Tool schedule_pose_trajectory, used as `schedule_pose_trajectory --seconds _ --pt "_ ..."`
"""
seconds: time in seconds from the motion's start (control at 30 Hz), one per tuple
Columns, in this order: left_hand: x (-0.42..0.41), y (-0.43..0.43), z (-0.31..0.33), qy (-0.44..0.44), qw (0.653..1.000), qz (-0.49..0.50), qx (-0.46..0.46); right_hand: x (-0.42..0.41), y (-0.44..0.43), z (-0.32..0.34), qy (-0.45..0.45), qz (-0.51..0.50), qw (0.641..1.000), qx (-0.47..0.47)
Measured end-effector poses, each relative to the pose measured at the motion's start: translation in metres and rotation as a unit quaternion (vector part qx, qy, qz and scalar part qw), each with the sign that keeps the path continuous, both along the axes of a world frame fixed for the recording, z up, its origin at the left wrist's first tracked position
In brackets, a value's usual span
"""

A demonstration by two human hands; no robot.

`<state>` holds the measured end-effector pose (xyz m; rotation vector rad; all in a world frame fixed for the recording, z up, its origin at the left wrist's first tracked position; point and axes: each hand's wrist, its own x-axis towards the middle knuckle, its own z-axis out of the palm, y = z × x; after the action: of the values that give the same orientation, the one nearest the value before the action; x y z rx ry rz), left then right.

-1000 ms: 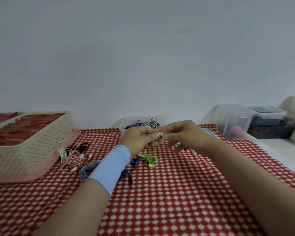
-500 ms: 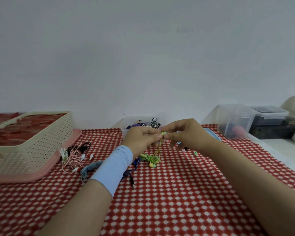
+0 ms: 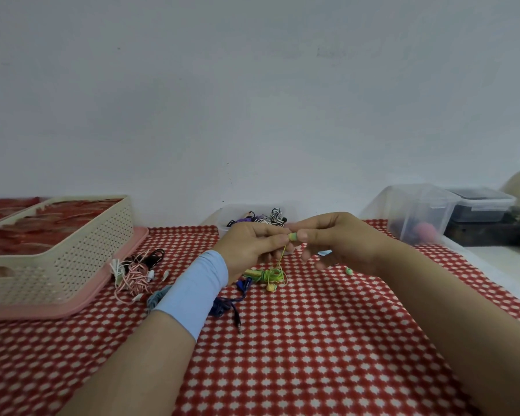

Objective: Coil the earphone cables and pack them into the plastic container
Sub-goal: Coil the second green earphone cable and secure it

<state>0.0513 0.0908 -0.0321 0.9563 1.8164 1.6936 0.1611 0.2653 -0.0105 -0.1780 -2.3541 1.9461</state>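
While both hands meet above the middle of the table (image 3: 312, 355), which wears a red cloth with white dots, the head view shows the left hand (image 3: 252, 247) and the right hand (image 3: 339, 241) pinching one small green-and-yellow piece of the green earphone (image 3: 292, 236) between them. The left fingers (image 3: 275, 240) are curled, with thumb and forefinger closed on one side of the piece, and the right fingers (image 3: 305, 235) clamp the other side, thumb tip pressed against it. A thin yellow-green wire drops from that piece to the rest of the cable, a loose green bunch (image 3: 269, 274) lying on the cloth just below the hands. A loose green bud (image 3: 348, 270) lies on the cloth under the right wrist, apart from the bunch. A light blue wristband (image 3: 192, 292) wraps the left wrist. Behind the hands, against the white wall, stands the low clear plastic container (image 3: 222, 213), partly hidden by them, with coiled earphones (image 3: 275, 216) in purple and black-and-white inside. A dark blue earphone cable (image 3: 231, 301) lies beside the left forearm, its jack pointing toward the near edge. Further left a pink-and-white earphone tangle (image 3: 135, 276) lies with a black cable (image 3: 153, 255) near a cream perforated basket (image 3: 72, 250), which sits on a pink tray (image 3: 102, 289). At far right stand a clear box (image 3: 418, 205) and a lidded box (image 3: 481, 205) with dark contents.
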Motion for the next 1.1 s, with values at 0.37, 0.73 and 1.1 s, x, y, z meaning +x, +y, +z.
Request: schedule_pose_trajectory --seconds 0.37,0.73,1.1 --pt "0.0023 -0.0009 0.0009 -0.006 0.999 -0.034 -0.006 0.0012 0.0033 0.0000 -0.038 0.023 0.999 -0.018" --pt "0.0033 0.0010 0.0015 -0.017 0.999 -0.031 0.008 0.0021 0.0052 0.0012 -0.016 0.027 0.999 -0.015" --pt "0.0025 0.0029 0.0027 -0.008 1.000 -0.011 0.016 -0.0003 0.0041 0.0030 -0.011 0.012 0.999 -0.029"
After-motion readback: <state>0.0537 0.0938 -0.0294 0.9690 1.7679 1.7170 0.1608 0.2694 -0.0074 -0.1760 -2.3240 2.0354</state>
